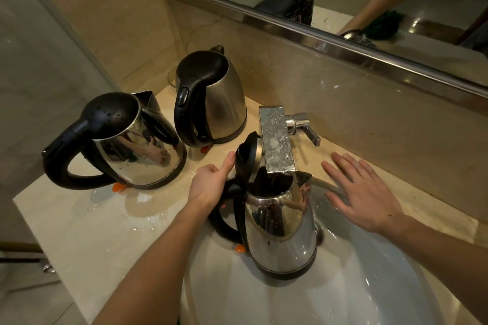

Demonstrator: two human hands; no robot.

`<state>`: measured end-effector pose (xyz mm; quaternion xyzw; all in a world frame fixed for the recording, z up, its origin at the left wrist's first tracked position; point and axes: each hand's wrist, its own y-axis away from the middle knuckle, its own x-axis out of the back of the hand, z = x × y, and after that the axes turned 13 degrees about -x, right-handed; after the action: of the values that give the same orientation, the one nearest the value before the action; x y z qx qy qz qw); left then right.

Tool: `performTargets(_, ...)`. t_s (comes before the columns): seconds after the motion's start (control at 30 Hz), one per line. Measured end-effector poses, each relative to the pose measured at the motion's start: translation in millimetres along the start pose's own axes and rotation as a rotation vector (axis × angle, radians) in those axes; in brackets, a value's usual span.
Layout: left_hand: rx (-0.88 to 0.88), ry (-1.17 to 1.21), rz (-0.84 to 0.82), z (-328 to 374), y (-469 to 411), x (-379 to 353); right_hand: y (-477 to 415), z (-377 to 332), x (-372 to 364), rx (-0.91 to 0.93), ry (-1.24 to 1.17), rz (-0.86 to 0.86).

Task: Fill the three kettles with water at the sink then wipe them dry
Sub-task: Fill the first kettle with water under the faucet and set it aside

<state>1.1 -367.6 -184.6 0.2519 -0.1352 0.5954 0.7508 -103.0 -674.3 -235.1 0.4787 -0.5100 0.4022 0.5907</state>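
Stainless steel throughout: three kettles noted. Far left on marble surface, lidded kettle, upright, handle toward viewer-left, spout toward rear wall. Just beside it, second lidded kettle, upright, spout to the rear, handle forward. Both beaded with droplets, wiping not yet done. Left hand clenched on handle of third kettle, thumb against raised lid. Third kettle standing in sink, long axis vertical, mouth directly under square tap spout, pouring lip toward right, handle toward left. Right hand released, fingers spread flat over sink rim, short of tap lever. Judged step: filling last kettle. Flow not discernible. Next move likely requires reaching lever with right hand.
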Motion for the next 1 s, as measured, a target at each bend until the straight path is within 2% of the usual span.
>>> performTargets(0.17, -0.003, -0.006, -0.021, -5.9, -1.0, 0.6, 0.0, 0.8, -0.8, 0.006, 0.001, -0.004)
performTargets(0.4, -0.007, -0.017, 0.051, -5.3, -1.4, -0.1, -0.2, 0.6, -1.8, 0.004, 0.003, -0.005)
performTargets(0.6, -0.010, 0.002, -0.004, -12.1, -4.4, -1.1, -0.5, 1.1, -1.6, 0.008, 0.015, -0.004)
performTargets(1.0, 0.002, -0.006, 0.026, -10.5, -4.1, -1.5, 0.4, 0.8, -1.0, 0.005, -0.003, 0.007)
